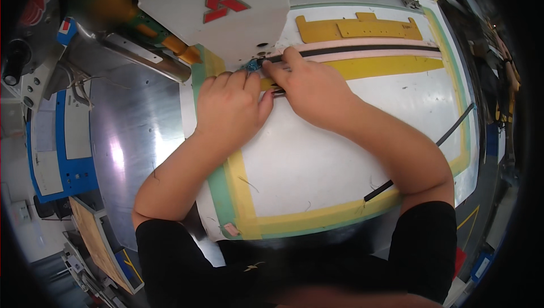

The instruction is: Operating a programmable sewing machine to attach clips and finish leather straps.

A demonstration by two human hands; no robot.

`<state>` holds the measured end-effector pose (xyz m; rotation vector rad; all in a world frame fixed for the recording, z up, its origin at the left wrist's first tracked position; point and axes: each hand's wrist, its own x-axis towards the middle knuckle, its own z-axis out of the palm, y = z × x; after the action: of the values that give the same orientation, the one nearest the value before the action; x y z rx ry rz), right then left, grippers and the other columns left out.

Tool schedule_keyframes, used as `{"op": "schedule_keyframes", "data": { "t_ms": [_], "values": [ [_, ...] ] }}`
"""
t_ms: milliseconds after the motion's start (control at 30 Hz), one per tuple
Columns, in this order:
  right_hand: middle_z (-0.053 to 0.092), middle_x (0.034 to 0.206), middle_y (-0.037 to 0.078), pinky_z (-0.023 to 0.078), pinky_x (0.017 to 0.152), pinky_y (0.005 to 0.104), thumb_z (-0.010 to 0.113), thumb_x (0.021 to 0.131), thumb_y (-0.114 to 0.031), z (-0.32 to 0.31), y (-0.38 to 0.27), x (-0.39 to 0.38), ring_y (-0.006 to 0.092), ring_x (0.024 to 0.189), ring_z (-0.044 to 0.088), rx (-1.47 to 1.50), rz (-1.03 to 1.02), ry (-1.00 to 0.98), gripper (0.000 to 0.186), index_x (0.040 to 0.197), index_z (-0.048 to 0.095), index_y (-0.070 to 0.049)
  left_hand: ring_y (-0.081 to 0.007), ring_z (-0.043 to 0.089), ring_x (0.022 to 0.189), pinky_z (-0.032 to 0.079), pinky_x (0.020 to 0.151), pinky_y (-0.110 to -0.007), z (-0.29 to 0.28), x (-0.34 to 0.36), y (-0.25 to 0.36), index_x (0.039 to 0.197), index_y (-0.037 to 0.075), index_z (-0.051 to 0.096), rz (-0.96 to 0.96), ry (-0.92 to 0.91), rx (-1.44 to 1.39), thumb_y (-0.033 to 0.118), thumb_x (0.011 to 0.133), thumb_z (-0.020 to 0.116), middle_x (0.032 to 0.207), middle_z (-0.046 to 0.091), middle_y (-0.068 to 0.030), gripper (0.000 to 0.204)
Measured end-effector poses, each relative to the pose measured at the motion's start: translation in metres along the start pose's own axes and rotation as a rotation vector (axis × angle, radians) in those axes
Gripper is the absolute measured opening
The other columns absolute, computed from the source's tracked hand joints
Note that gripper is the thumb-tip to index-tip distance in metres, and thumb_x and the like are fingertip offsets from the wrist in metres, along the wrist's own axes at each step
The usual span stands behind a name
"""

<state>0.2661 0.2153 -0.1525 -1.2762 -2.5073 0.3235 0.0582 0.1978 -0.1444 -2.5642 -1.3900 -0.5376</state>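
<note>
Both my hands are close together under the white head of a sewing machine [226,19]. My left hand [229,104] is closed, with its fingers curled beside a small blue part [253,65]; what they hold is hidden. My right hand [317,90] has its fingertips on the near end of a long black strip [362,51], which runs right across the work surface along a pale pink band [419,43]. A small dark piece [277,91] shows between the two hands, too small to name. Below the strip lies a long yellow piece [391,68], partly under my right hand.
A yellow template [362,28] lies at the far side of the white work surface [334,166], edged with yellow and green tape [317,222]. A loose thin black strip [378,190] passes under my right forearm. A metal tube [147,58] is on the left, above a metal tabletop [130,132].
</note>
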Motion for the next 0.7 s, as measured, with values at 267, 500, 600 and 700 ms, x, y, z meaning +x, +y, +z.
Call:
{"op": "schedule_keyframes", "data": {
  "t_ms": [267,500,600,700],
  "values": [
    [0.058,0.127,0.021,0.059,0.085,0.0459,0.056,0.095,-0.003,-0.009,-0.007,0.004,0.0352,0.101,0.072,-0.055,0.041,-0.066,0.051,0.146,0.061,-0.005,-0.0229,0.069,0.088,0.052,0.081,-0.033,-0.138,-0.015,-0.028,0.103,-0.003,0.073,0.021,0.772,-0.077,0.002,0.088,0.069,0.097,0.073,-0.0129,0.016],
    [0.057,0.129,0.022,0.059,0.084,0.0458,0.055,0.094,-0.001,-0.020,-0.017,0.004,0.0355,0.100,0.071,-0.089,0.055,-0.126,0.055,0.148,0.060,-0.006,-0.0239,0.063,0.122,0.043,0.111,-0.034,-0.255,0.036,-0.096,0.136,-0.006,0.064,0.083,1.203,-0.233,0.017,0.098,0.062,0.128,0.067,-0.0171,0.044],
    [0.058,0.125,0.022,0.060,0.082,0.0470,0.055,0.094,-0.002,-0.017,-0.015,0.002,0.0360,0.097,0.072,-0.087,0.019,-0.076,0.052,0.146,0.061,-0.004,-0.0240,0.061,0.127,0.040,0.114,-0.034,-0.280,0.049,-0.106,0.140,-0.004,0.063,0.116,0.940,-0.219,0.022,0.100,0.063,0.135,0.066,-0.0155,0.048],
    [0.059,0.124,0.022,0.059,0.082,0.0482,0.054,0.096,-0.004,-0.009,-0.009,0.000,0.0369,0.097,0.072,-0.069,0.018,-0.039,0.049,0.144,0.062,-0.007,-0.0241,0.059,0.132,0.036,0.117,-0.034,-0.274,0.061,-0.120,0.145,-0.002,0.061,0.150,0.661,-0.302,0.026,0.101,0.064,0.142,0.064,-0.0138,0.053]
  ]
}}
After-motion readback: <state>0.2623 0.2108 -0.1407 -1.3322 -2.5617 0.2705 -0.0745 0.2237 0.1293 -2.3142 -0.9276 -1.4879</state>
